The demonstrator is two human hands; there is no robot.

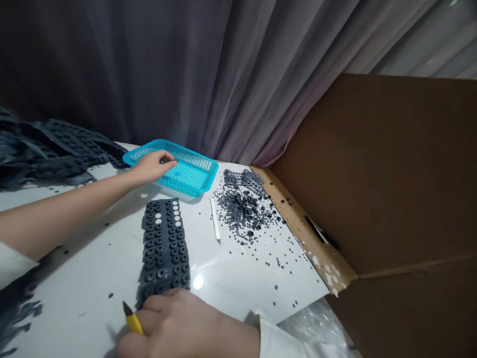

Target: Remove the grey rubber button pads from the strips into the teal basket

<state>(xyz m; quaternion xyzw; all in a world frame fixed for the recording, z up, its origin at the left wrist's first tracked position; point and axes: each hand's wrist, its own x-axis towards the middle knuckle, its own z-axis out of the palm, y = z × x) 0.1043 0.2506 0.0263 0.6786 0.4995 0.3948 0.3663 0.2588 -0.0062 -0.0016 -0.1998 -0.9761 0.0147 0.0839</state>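
Note:
My left hand (154, 165) is over the near left side of a blue plastic mesh basket (208, 180), its fingers pinched round a small dark piece (163, 161). Below it on the white table lies a dark grey rubber sheet (164, 248) with rows of raised rings. Several holes near its far end show white through them. At the sheet's near end, my right hand (182, 323) is closed round a yellow tool (133, 322) with a dark pointed tip, which points away to the left. The rest of that tool is hidden by the hand.
Right of the basket are a heap of small black bits (244, 209), perforated grey scraps (253, 182) and a white pencil-like stick (215, 221). More dark rubber sheets (55, 146) pile up at the left. A cardboard wall (391, 174) bounds the right; a grey curtain (156, 74) hangs behind.

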